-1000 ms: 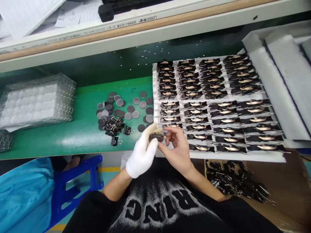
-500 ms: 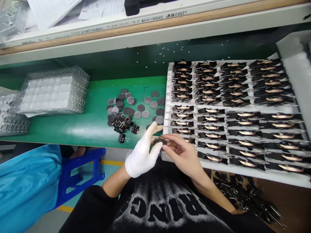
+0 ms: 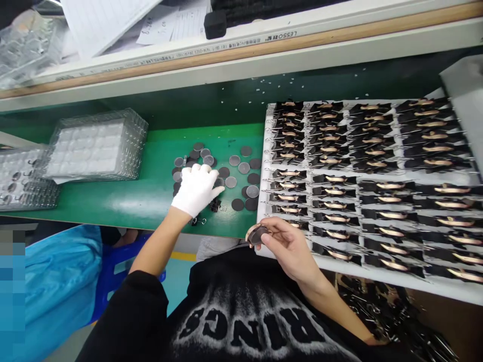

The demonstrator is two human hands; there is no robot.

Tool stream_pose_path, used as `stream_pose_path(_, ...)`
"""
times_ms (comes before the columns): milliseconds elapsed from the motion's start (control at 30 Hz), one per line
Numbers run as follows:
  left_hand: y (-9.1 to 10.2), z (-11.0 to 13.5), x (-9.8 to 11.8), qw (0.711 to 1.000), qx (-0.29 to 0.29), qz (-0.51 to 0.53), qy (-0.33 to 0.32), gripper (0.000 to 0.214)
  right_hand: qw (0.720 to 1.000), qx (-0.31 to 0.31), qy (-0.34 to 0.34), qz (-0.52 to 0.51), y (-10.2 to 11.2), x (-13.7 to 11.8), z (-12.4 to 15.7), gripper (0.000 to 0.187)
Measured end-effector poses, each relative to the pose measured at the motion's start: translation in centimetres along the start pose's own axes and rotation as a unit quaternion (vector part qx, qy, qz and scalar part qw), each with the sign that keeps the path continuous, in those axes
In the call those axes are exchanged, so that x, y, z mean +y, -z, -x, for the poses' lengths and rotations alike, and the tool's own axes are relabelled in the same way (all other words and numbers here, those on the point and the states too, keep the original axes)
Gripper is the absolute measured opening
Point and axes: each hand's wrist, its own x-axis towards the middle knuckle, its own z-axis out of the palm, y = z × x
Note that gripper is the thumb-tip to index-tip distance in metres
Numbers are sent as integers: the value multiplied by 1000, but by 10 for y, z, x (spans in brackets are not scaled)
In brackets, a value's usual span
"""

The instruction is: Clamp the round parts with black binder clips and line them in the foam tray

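My left hand (image 3: 198, 189), in a white glove, is over the pile of round discs and binder clips on the green bench. Its thumb stands apart from the fingers, whose tips bend down out of sight. Loose grey and dark discs (image 3: 243, 168) lie around it, and a black binder clip (image 3: 216, 205) shows beside the thumb. Near the bench's front edge, my bare right hand (image 3: 285, 246) pinches a round piece with a rose-gold rim and a dark disc face (image 3: 258, 235).
On the right, a white board (image 3: 268, 176) carries rows of binder clips clamped on gold-coloured pieces. Clear plastic trays (image 3: 94, 146) are stacked at the left. A box of loose clips (image 3: 392, 317) sits below right. Another person's blue garment (image 3: 62, 281) is at lower left.
My left hand has let go of the round piece and moved left and away from me to the pile. My right hand keeps the piece, its dark face now showing.
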Motion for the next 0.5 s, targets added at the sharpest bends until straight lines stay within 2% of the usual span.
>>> stream_pose_path(67,-1,-10,-6,1000,-10,-21,0,44,999,3,-14,-31,-1,0,-1,20)
stream_pose_path(133,4,-10,-13,1000,17,-11,15,39,998,9,-26,-54,-1,0,-3,21)
stream_pose_path(200,14,-1,-20,998,47,-5,35,39,997,21,-30,-60,-1,0,-3,20)
stream_pose_path(267,23,14,-20,998,52,-9,27,48,997,34,-33,-55,-1,1,-4,20)
stream_pose_path(367,23,39,-5,999,31,-32,-21,61,997,49,-42,-51,0,3,-5,22)
stream_pose_path(500,3,51,22,998,-3,-41,-40,62,996,48,-44,-65,-3,3,-7,21)
